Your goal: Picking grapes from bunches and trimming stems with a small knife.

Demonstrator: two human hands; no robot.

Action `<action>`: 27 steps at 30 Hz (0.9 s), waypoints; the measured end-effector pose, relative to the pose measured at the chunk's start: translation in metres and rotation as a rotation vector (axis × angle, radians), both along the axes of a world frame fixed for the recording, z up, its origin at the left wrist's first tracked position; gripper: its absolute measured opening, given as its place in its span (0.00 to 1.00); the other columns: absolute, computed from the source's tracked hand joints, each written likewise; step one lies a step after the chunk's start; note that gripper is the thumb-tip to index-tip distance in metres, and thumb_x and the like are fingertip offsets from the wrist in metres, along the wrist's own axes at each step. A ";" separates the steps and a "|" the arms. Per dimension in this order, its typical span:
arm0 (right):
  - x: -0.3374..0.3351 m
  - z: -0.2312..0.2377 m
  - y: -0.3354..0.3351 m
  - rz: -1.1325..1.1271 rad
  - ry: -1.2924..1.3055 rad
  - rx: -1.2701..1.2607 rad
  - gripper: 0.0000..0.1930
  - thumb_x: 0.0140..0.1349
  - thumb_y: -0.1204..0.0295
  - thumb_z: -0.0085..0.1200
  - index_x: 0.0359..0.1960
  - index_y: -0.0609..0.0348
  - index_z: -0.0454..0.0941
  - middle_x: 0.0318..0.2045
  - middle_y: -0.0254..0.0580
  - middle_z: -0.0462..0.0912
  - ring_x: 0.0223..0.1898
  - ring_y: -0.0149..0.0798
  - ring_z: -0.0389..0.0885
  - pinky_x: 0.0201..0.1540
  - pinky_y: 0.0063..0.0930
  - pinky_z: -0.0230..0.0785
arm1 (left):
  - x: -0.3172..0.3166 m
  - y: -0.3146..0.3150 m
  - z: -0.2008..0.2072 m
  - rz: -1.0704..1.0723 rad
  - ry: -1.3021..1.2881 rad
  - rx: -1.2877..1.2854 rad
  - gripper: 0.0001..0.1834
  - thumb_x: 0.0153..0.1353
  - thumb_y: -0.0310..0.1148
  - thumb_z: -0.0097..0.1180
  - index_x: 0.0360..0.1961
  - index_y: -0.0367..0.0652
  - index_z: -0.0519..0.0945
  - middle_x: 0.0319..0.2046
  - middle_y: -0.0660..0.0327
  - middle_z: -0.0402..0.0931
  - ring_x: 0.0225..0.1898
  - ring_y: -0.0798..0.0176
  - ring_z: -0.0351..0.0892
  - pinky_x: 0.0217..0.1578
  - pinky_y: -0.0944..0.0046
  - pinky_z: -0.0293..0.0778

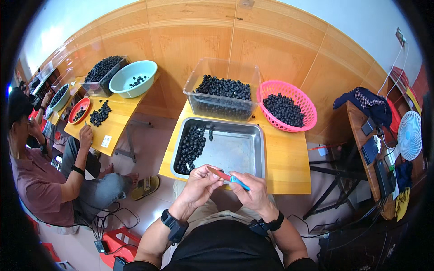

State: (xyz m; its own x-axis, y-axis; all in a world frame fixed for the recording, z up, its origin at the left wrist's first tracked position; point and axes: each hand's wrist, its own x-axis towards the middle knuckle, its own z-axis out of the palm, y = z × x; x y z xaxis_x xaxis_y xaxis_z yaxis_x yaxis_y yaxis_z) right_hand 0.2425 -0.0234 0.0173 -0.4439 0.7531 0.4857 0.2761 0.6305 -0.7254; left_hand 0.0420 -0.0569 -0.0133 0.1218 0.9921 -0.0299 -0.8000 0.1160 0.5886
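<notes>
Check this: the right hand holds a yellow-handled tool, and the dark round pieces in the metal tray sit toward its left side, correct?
Not quite: the head view shows a blue handle, not yellow. The right hand does hold the tool, and the dark round pieces sit toward the left of the metal tray.

Black top [224, 247], beige trousers [205, 215], black wrist-strapped devices [177, 231].
</notes>
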 end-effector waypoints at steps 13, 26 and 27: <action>0.002 0.010 0.008 0.017 0.161 -0.234 0.21 0.69 0.60 0.61 0.52 0.67 0.82 0.33 0.47 0.86 0.33 0.31 0.83 0.36 0.27 0.75 | 0.001 -0.011 0.015 0.005 0.069 0.072 0.06 0.65 0.23 0.62 0.43 0.36 0.82 0.40 0.54 0.84 0.38 0.65 0.86 0.41 0.68 0.84; -0.005 0.007 0.005 0.313 0.335 -0.588 0.14 0.69 0.64 0.62 0.42 0.65 0.86 0.28 0.30 0.84 0.33 0.20 0.75 0.35 0.19 0.68 | 0.001 -0.011 0.009 -0.129 0.082 0.071 0.07 0.63 0.21 0.64 0.39 0.38 0.77 0.41 0.56 0.84 0.39 0.66 0.86 0.41 0.67 0.85; -0.004 0.003 0.007 0.310 0.335 -0.590 0.14 0.69 0.64 0.62 0.42 0.65 0.86 0.28 0.30 0.84 0.33 0.20 0.75 0.35 0.19 0.68 | 0.001 -0.011 0.009 -0.145 0.086 0.082 0.07 0.63 0.21 0.64 0.39 0.38 0.77 0.40 0.56 0.84 0.38 0.66 0.86 0.41 0.68 0.85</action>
